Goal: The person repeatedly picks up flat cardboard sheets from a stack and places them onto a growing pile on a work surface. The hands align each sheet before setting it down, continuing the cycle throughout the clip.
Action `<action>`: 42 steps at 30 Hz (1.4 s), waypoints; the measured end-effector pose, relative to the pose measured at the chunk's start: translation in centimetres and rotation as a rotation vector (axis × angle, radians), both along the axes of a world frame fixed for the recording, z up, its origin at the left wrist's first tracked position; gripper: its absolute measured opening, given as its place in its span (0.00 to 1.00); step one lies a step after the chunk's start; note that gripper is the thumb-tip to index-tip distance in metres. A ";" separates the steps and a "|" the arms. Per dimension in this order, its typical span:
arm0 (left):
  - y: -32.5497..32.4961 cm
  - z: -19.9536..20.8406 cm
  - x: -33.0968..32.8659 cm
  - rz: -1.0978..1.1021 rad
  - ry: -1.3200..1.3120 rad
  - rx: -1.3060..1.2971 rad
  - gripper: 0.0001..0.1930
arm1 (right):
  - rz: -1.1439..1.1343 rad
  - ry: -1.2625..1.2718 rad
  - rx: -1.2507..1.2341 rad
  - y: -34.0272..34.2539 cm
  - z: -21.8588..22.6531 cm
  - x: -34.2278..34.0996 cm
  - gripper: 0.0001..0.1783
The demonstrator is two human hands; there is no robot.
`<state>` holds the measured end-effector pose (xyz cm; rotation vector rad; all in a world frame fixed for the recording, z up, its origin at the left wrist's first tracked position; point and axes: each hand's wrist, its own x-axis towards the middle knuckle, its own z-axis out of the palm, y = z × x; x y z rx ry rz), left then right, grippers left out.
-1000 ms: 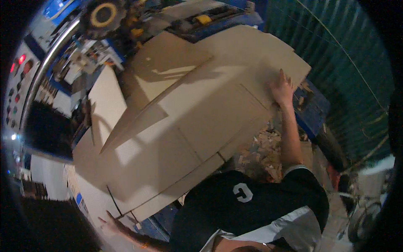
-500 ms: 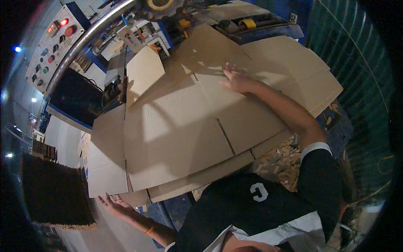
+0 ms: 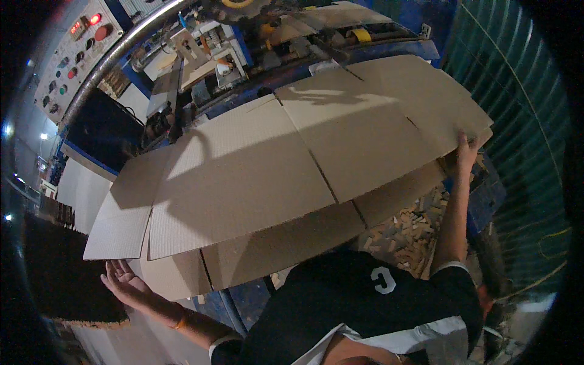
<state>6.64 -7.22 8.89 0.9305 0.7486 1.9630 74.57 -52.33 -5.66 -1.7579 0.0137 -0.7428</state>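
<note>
Left hand (image 3: 126,289): palm up, fingers loosely spread at the left corner of the upper cardboard sheet (image 3: 237,176); contact unclear, so that corner could sag.
Lower cardboard layer (image 3: 274,258): juts toward the person; friction could drag it askew.
Scraps (image 3: 413,234): heaped below; could catch a dipping edge.
Slot line (image 3: 305,148): between both hands; uneven lifting could crease it.
Right hand (image 3: 466,152): at the right edge; cannot tell whether its fingers pinch; could slip.
Machine (image 3: 407,50): beyond; could snag the far edge.

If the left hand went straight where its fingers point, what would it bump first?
The left hand would probably bump the left end flap of the corrugated cardboard. The flap's edge looks very close, though the hand might slide underneath.
</note>
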 end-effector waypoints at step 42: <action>-0.8 -5.2 19.7 -0.315 1.619 0.707 0.32 | 1.113 -0.661 -1.374 19.8 7.1 -7.9 0.31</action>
